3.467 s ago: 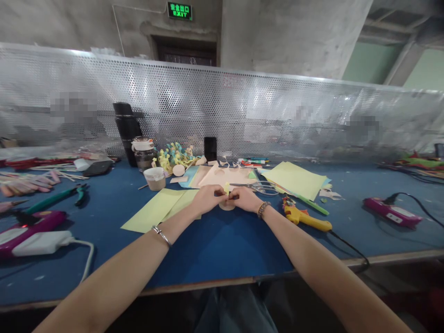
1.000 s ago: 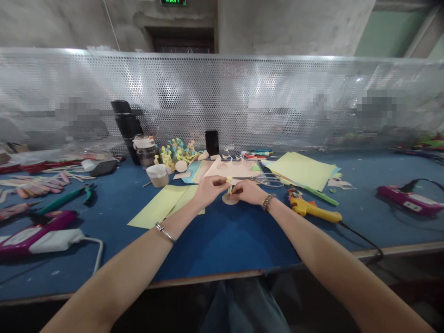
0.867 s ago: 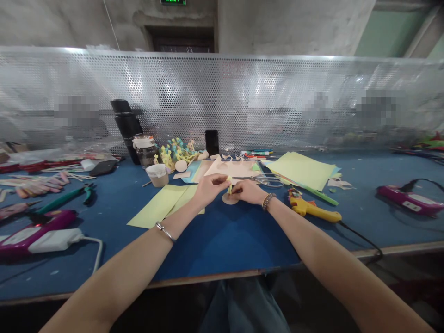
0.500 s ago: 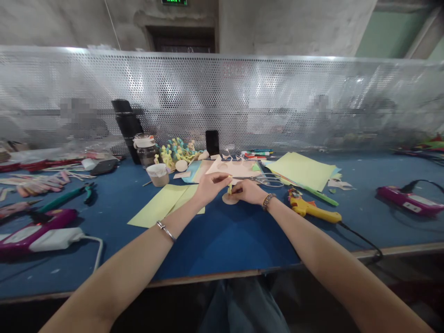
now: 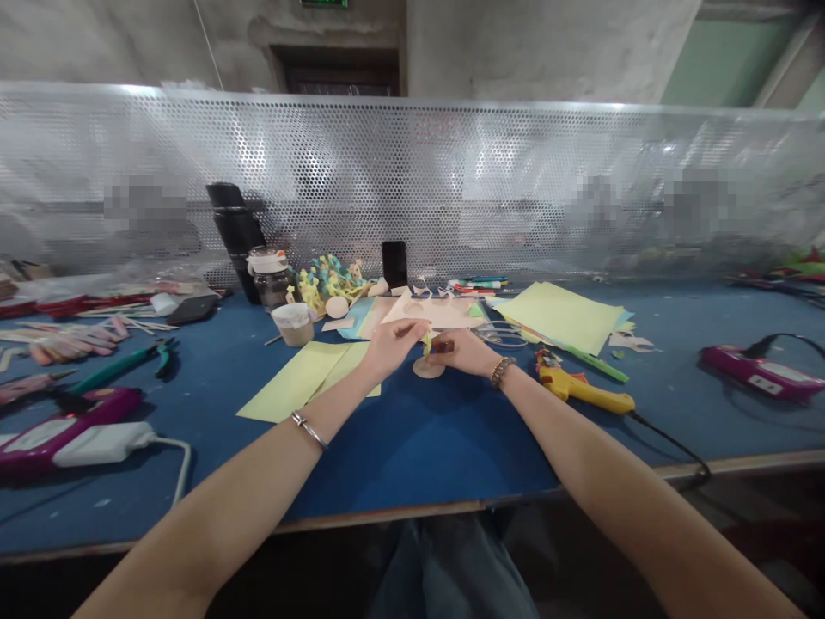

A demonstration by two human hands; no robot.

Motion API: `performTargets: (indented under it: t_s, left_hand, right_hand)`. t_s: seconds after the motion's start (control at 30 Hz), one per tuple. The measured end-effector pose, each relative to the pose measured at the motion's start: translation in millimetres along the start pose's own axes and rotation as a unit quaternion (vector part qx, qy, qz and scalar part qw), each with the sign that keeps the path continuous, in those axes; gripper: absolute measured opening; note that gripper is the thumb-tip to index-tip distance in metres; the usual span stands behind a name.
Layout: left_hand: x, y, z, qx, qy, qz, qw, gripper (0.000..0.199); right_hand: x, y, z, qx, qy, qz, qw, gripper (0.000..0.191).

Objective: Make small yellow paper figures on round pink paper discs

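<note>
A small yellow paper figure [image 5: 426, 342] stands upright on a pale round disc [image 5: 428, 369] lying on the blue table. My left hand [image 5: 400, 341] pinches the top of the figure from the left. From the right, my right hand [image 5: 465, 352] has its bent fingers close against the figure's lower part; whether they grip it is too small to make out. Left of my left hand lie sheets of light yellow paper [image 5: 290, 383]. Cut cream paper [image 5: 444, 314] with round holes lies just behind both hands.
A yellow hot glue gun [image 5: 586, 393] with a black cable lies to the right. Yellow sheets [image 5: 560, 316] and a green strip [image 5: 598, 364] are behind it. At left stand a paper-covered cup [image 5: 293, 324], a bottle [image 5: 269, 279] and several yellow and blue paper figures [image 5: 328, 282]. Pliers [image 5: 166, 357] lie farther left.
My right hand has shifted slightly up and to the right, showing more of the figure's lower part. My left hand keeps its hold on the top.
</note>
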State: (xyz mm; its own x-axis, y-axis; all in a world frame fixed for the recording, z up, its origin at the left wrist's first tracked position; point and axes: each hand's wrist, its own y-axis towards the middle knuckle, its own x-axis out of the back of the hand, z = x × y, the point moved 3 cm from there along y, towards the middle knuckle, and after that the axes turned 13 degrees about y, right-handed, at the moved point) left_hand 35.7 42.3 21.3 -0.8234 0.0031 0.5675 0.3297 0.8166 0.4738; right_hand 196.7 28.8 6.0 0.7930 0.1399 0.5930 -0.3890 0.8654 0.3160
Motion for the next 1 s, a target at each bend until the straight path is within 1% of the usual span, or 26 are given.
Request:
performTargets:
  t_s: [0.07, 0.17, 0.33, 0.57, 0.63, 0.7, 0.77, 0.83, 0.9, 1.0]
  left_hand:
    - [-0.6, 0.7, 1.8, 0.000, -0.014, 0.002, 1.000, 0.042]
    - [-0.2, 0.5, 1.2, 0.008, -0.036, 0.002, 0.999, 0.048]
    - [0.7, -1.7, -2.8, 0.019, -0.057, 0.002, 0.998, 0.051]
    - [0.1, -1.0, 0.7, 0.032, -0.076, 0.000, 0.997, 0.044]
    - [1.8, -1.0, 1.2, 0.037, -0.080, 0.000, 0.996, 0.036]
    - [3.4, -1.4, 0.6, 0.041, -0.075, 0.018, 0.996, 0.029]
    - [4.5, -2.1, -0.4, 0.049, -0.060, 0.046, 0.996, 0.031]
    - [5.4, -2.7, -0.7, 0.061, -0.040, 0.059, 0.996, 0.032]
    - [6.3, -2.8, -0.5, 0.065, -0.020, 0.049, 0.996, 0.030]
    - [5.9, -2.3, 0.3, 0.051, -0.009, 0.038, 0.998, 0.028]
  right_hand:
    - [0.5, 0.4, 1.1, 0.013, 0.030, -0.024, 0.999, 0.022]
    - [-0.4, 1.5, 2.4, 0.024, 0.045, -0.050, 0.997, 0.020]
    - [-1.5, 1.9, 2.1, 0.022, 0.045, -0.062, 0.997, 0.021]
    - [-1.0, 1.2, 2.1, 0.006, 0.052, -0.069, 0.996, 0.018]
    - [-1.2, 1.2, 2.3, 0.003, 0.051, -0.066, 0.997, 0.018]
    - [-1.0, 1.1, 2.1, 0.002, 0.053, -0.064, 0.997, 0.018]
    - [-0.3, 0.9, 1.9, 0.005, 0.056, -0.063, 0.996, 0.017]
    - [0.6, 0.5, 1.8, 0.012, 0.064, -0.062, 0.996, 0.017]
    - [1.4, 0.1, 2.0, 0.016, 0.076, -0.061, 0.995, 0.018]
    - [2.0, -0.1, 2.6, 0.016, 0.081, -0.067, 0.994, 0.017]
